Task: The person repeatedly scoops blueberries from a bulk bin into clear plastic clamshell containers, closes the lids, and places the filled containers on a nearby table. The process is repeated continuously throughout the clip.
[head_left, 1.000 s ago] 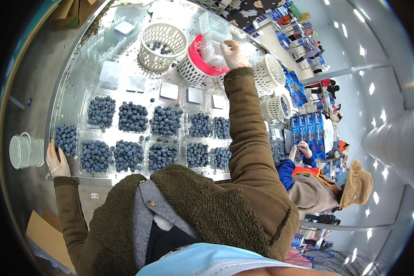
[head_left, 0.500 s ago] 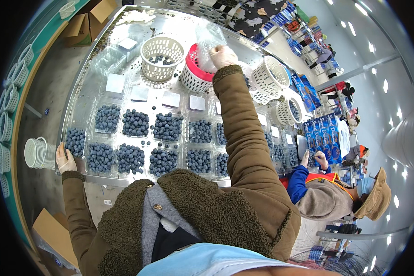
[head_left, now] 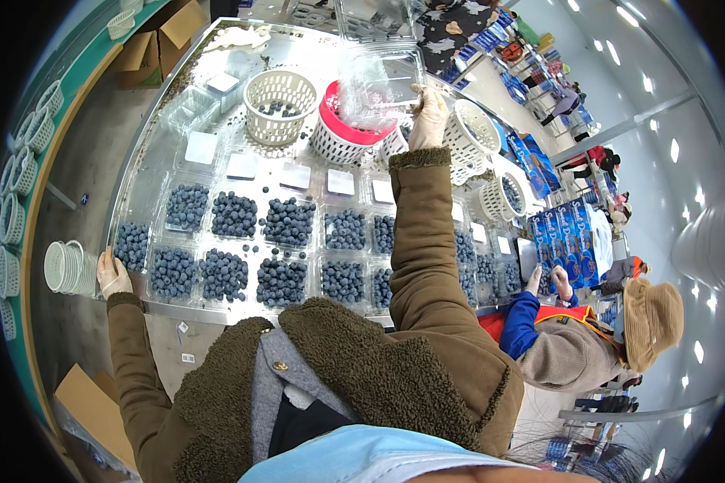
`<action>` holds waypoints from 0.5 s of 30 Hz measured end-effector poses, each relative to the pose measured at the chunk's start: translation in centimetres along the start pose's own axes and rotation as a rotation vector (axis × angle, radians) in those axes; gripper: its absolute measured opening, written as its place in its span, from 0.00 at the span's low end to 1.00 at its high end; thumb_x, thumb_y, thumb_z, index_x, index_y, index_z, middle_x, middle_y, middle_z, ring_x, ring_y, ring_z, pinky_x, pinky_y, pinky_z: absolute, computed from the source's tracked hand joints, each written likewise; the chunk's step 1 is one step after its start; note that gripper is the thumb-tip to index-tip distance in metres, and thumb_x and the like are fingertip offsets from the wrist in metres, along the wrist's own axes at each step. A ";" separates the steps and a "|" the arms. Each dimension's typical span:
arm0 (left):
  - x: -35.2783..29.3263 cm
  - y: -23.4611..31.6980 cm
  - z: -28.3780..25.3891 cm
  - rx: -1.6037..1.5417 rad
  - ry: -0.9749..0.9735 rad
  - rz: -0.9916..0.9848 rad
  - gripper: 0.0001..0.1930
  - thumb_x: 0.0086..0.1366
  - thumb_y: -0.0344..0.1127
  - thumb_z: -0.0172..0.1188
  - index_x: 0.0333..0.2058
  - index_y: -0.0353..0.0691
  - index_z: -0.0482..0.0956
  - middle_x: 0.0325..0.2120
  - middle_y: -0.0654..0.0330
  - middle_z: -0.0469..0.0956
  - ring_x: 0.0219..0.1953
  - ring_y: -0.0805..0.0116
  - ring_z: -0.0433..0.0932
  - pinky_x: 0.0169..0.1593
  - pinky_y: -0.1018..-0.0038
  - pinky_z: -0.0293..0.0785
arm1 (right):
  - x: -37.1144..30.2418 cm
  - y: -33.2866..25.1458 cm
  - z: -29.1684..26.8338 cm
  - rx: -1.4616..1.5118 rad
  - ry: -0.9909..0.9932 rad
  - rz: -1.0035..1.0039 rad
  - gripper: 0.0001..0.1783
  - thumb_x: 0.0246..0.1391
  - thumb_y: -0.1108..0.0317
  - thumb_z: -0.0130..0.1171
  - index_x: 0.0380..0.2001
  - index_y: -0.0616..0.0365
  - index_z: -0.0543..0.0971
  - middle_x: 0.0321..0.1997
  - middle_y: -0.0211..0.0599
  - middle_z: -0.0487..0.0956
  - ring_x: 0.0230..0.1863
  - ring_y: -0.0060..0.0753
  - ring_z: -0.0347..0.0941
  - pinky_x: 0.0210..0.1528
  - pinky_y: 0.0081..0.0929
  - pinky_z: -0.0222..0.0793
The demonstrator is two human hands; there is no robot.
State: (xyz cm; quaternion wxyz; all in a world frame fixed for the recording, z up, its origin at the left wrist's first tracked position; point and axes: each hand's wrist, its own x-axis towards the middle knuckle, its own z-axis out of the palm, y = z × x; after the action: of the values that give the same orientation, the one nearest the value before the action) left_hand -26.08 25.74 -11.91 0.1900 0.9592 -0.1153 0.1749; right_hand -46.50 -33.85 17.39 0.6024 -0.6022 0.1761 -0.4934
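Note:
My right hand (head_left: 429, 117), in a pale glove, grips the edge of an open clear plastic clamshell (head_left: 369, 88). The clamshell hangs over a white basket with a red rim (head_left: 348, 146), partly hiding its inside. My left hand (head_left: 113, 274), also gloved, rests at the table's left front corner with its fingers stretched out. Beside it sits a clamshell of blueberries (head_left: 131, 246). Two rows of filled clamshells (head_left: 282, 282) spread across the table in front of me, their lids folded back with white pads inside. A few loose blueberries lie between them.
A cream basket (head_left: 279, 113) holds some blueberries; more baskets (head_left: 501, 197) stand to the right. Clear packaging (head_left: 189, 109) lies at the far left. Nested white baskets (head_left: 70, 267) sit beyond the left edge. At right, a co-worker (head_left: 568, 346) works near blue cartons (head_left: 568, 237).
My right hand has moved slightly right, and the clear clamshell now shows spread open above the red-rimmed basket. My left hand stays at the table's corner.

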 end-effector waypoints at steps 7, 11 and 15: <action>0.1 -0.8 0.6 -0.032 0.044 0.063 0.17 0.60 0.34 0.48 0.49 0.43 0.68 0.47 0.51 0.67 0.48 0.53 0.66 0.51 0.64 0.62 | 0.3 1.6 -4.9 0.136 0.046 0.122 0.11 0.54 0.67 0.46 0.30 0.63 0.74 0.17 0.25 0.65 0.18 0.18 0.60 0.20 0.17 0.61; 0.3 -1.1 0.9 -0.038 0.066 0.051 0.16 0.60 0.33 0.48 0.48 0.42 0.69 0.46 0.51 0.67 0.46 0.52 0.67 0.50 0.64 0.63 | 0.8 1.5 -6.8 0.161 0.137 0.056 0.12 0.53 0.66 0.47 0.32 0.64 0.73 0.17 0.27 0.64 0.19 0.21 0.61 0.21 0.20 0.64; 0.4 -1.3 1.2 -0.038 0.067 0.044 0.16 0.60 0.33 0.47 0.48 0.41 0.69 0.45 0.51 0.67 0.46 0.52 0.67 0.49 0.63 0.63 | 2.2 1.0 -7.4 0.145 0.222 0.010 0.14 0.55 0.63 0.45 0.33 0.62 0.75 0.18 0.27 0.66 0.20 0.23 0.65 0.24 0.22 0.66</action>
State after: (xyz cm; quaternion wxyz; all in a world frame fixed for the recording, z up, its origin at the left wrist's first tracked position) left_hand -24.95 26.39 -13.25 0.2083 0.9462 -0.1331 0.2087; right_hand -51.06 -39.88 15.73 0.6238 -0.4978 0.2084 -0.5653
